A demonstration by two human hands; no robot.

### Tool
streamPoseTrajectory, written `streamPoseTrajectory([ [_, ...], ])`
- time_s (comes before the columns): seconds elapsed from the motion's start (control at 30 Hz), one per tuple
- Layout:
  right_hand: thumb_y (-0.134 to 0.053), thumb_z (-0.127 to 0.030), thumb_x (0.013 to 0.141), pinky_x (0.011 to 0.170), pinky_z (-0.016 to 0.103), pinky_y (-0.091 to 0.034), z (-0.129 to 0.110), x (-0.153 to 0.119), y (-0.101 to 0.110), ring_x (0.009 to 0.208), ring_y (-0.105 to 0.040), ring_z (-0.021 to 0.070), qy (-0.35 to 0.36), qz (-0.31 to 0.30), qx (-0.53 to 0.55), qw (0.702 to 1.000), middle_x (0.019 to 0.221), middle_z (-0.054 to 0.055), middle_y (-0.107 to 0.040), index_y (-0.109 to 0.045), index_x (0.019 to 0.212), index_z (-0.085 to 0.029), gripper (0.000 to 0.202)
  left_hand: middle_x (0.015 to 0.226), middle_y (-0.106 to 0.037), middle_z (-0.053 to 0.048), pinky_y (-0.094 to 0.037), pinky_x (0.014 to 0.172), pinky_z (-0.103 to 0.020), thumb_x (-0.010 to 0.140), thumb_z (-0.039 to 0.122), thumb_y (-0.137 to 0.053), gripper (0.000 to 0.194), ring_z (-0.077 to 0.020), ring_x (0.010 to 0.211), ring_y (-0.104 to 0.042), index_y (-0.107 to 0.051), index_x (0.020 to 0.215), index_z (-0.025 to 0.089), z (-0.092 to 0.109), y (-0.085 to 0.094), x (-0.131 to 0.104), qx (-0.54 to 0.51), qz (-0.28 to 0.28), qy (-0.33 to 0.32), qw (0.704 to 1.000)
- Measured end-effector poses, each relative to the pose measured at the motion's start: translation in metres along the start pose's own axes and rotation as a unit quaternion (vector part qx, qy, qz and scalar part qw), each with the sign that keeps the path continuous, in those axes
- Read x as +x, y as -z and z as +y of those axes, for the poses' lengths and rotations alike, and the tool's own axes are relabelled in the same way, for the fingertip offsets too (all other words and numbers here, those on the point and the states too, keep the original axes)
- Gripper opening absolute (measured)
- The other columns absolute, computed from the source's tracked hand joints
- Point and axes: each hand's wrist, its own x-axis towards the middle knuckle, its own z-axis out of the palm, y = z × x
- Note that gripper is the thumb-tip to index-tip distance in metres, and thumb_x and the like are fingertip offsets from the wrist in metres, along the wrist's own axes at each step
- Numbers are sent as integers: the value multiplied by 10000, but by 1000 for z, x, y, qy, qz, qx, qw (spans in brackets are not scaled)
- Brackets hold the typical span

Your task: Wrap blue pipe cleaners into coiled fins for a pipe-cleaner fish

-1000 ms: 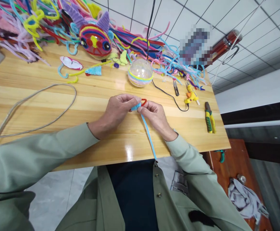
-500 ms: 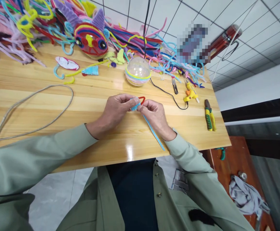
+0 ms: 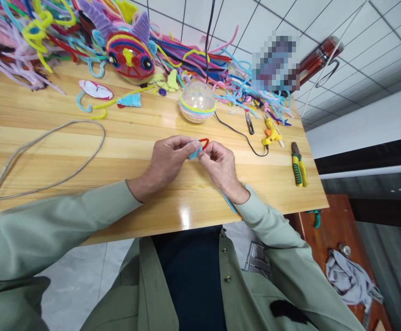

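My left hand (image 3: 172,158) pinches a small light-blue wound pipe-cleaner piece (image 3: 195,154) over the middle of the table. A bent red pipe cleaner (image 3: 204,141) sticks up from it in a loop. My right hand (image 3: 221,165) is closed at the other side of this piece, thumb and fingertips pressed together. The loose tail of a blue pipe cleaner (image 3: 229,203) shows below my right wrist; its upper part is hidden by the hand. Behind my hands stands a clear plastic ball (image 3: 197,99) banded with yellow, pink and blue pipe cleaners.
Pipe cleaners (image 3: 200,62) are heaped along the wall beside a decorated ball with purple ears (image 3: 130,57). A similar blue wound piece (image 3: 130,100) lies left. At right are snips (image 3: 249,123), a yellow glue gun (image 3: 272,133) and pliers (image 3: 299,165). A cable (image 3: 100,138) loops at left.
My right hand has turned slightly and now covers more of the blue pipe cleaner, so only its lower end shows. My left hand keeps its pinch almost in place.
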Motion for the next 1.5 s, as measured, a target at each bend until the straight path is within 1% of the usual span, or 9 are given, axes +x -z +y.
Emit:
streamPoseTrajectory([
  [0.07,-729,-444,845,605,310,-294,-1,1,1,610,-337,108,-1,-1,4,1000,630,-63,-449,-550,682,-248,312,832,-794,-32,-564,800,-320,779,521,-937,327,-198,814,-674,-816,779,217,-1,1,2,-11,-14,2,1000],
  [0.17,-742,-449,837,595,311,-291,-1,3,3,598,-339,106,-10,-5,11,1000,628,-61,-464,-563,684,-245,311,783,-734,-34,-554,792,-327,869,601,-877,427,-185,772,-641,-767,734,211,-2,2,5,-55,-45,1,997],
  [0.27,-757,-453,834,589,299,-291,1,5,4,599,-335,104,-20,-16,12,1000,619,-65,-467,-561,693,-244,320,778,-707,-37,-548,782,-333,911,636,-840,471,-185,760,-629,-748,729,211,-3,1,7,-92,-49,10,994],
  [0.37,-765,-460,833,587,285,-288,2,5,5,610,-339,102,-23,-24,11,999,620,-65,-475,-559,699,-241,330,777,-703,-26,-532,756,-319,877,583,-873,422,-176,751,-613,-745,730,209,-3,0,7,-100,-44,8,994],
  [0.5,-753,-451,835,585,283,-277,3,6,4,604,-339,99,-19,-19,11,1000,614,-65,-477,-548,689,-242,327,823,-746,-3,-532,788,-295,749,443,-972,309,-156,774,-627,-802,836,201,-3,-1,5,-90,-53,-5,995],
  [0.9,-769,-463,884,644,311,-398,5,7,11,643,-506,131,11,-38,-40,998,719,-21,-639,-646,776,-231,284,791,-766,-19,-515,751,-278,781,406,-926,234,-146,744,-628,-847,810,188,-5,4,9,-77,-36,43,995],
  [1.1,-816,-472,857,650,306,-420,9,8,12,651,-529,136,-4,-35,-23,999,722,-18,-673,-649,781,-237,298,818,-805,-28,-542,773,-279,763,475,-961,302,-156,764,-658,-872,820,191,-7,4,8,-77,-49,49,995],
  [1.23,-845,-491,844,659,310,-427,11,9,13,649,-525,135,-9,-36,-21,999,719,-19,-674,-670,782,-233,318,823,-813,-23,-547,763,-274,750,465,-969,295,-156,764,-664,-887,841,196,-7,6,7,-60,-45,39,996],
  [1.5,-769,-459,846,699,299,-445,-9,12,25,696,-526,136,-97,-60,60,992,725,-29,-652,-703,785,-223,253,867,-818,-35,-603,839,-321,780,492,-960,313,-175,796,-692,-885,867,202,-11,8,13,-63,-38,34,997],
])
